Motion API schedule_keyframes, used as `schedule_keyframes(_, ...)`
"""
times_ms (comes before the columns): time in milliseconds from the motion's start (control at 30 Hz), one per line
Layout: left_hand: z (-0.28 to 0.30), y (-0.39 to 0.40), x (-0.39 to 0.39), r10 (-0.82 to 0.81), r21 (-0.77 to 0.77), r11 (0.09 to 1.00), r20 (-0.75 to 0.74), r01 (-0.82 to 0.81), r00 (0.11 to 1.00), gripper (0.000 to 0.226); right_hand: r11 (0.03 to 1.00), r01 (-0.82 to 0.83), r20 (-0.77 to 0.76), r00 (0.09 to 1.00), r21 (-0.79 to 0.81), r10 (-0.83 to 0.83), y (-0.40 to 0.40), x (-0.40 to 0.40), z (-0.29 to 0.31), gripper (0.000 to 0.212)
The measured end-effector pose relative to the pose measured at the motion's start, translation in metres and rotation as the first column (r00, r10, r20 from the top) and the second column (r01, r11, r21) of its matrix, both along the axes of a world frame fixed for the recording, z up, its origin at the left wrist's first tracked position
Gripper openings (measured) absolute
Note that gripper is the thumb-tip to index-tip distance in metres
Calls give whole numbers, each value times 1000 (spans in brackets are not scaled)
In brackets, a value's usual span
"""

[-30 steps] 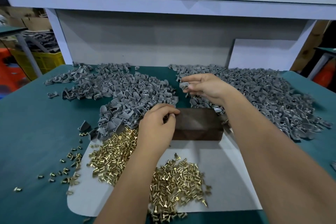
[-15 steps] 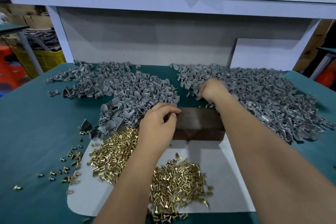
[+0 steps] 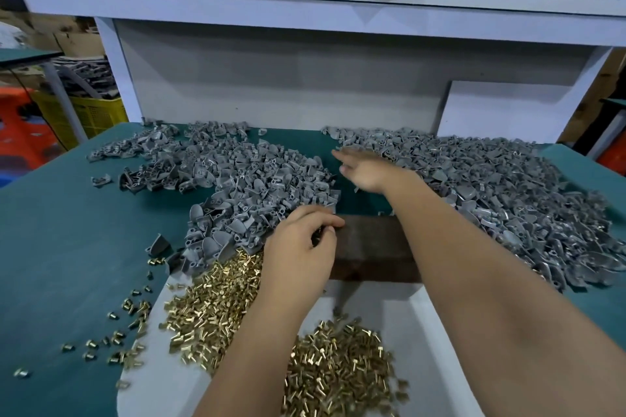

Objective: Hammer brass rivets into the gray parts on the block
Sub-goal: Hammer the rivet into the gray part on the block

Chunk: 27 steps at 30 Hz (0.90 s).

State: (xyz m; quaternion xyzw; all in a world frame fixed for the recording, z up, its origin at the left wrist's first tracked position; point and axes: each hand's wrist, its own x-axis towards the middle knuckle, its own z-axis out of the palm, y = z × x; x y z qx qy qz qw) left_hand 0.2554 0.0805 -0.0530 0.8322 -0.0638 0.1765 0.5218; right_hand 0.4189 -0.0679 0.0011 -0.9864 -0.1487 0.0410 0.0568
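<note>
A dark brown block (image 3: 372, 244) lies on the green table between two heaps of gray parts, one on the left (image 3: 244, 179) and one on the right (image 3: 491, 186). My left hand (image 3: 301, 247) rests at the block's left end, fingers curled and pinched on a small dark gray part that is mostly hidden. My right hand (image 3: 369, 169) hovers beyond the block at the inner edge of the right heap, blurred, fingers spread and holding nothing. Brass rivets lie in two piles, one by my left wrist (image 3: 216, 301) and one nearer me (image 3: 338, 372).
A white sheet (image 3: 406, 315) under the rivets and block covers the near table. Loose rivets (image 3: 132, 308) scatter on the green mat at left. A white back panel (image 3: 288, 91) and a shelf (image 3: 305, 0) close the far side. A yellow crate (image 3: 84, 112) stands beyond the left edge.
My right hand held a gray part above the block, dropped onto the right heap, and now stretches farther back with open fingers. My left hand stayed at the block's left end.
</note>
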Motion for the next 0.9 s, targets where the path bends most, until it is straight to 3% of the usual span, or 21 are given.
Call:
schedule_keyframes(133,-2,1,3,-1,7,1000,8,1,1000,24,943,-15,-58,998,-334,-5,-10,22,-19,52)
schedule_keyframes(300,-3,2,5,-11,2,1000,29,11,1000,26,881,219,20,972,-419,-232,-63,20,-16,53)
schedule_keyframes(367,-3,2,7,-7,0,1000,33,7,999,26,904,255,-19,960,-343,-278,-68,12,-10,50)
schedule_keyframes(433,-3,1,7,2,-6,1000,22,-1,1000,25,968,235,-53,969,-84,-239,-60,-1,2,45)
schedule_keyframes(500,-2,1,6,-2,-8,1000,15,3,1000,26,981,110,-21,994,161,-108,-48,-17,17,33)
schedule_keyframes(567,-1,0,5,-3,7,1000,20,3,1000,26,976,-58,-130,988,208,86,-38,-34,28,18)
schedule_keyframes(667,1,0,3,0,20,1000,19,0,1000,25,989,-106,-316,939,102,133,-36,-53,27,16)
schedule_keyframes(733,1,0,0,-7,19,1000,9,6,1000,25,999,-27,-252,967,27,33,-49,-57,25,22)
schedule_keyframes(833,1,0,-3,-13,40,999,11,13,1000,25,968,107,-36,992,-226,-118,-71,-63,24,22)
schedule_keyframes(900,1,0,-4,-12,61,998,14,11,1000,25,946,169,27,985,-276,-169,-77,-69,24,22)
